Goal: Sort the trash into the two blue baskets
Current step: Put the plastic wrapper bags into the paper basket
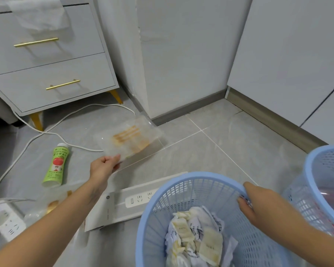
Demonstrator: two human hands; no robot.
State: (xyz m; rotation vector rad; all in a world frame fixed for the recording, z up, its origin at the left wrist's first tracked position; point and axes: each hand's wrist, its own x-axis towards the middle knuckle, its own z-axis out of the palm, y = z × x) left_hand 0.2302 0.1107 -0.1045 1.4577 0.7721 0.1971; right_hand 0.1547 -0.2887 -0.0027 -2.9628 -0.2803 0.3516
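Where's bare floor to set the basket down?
Open tiles lie between the near basket, the baseboard and the far basket. Left is crowded: juice bottle, cable, power strip box.

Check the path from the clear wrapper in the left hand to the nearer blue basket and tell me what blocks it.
Nothing visible blocks it. The left hand pinches the clear wrapper above the floor; the white box lies low between, and the right hand holds the nearer basket by its rim, mouth open.

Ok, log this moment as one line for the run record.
left hand: pinching clear plastic wrapper above floor | right hand: gripping near basket rim | near basket: crumpled paper | green bottle: on floor
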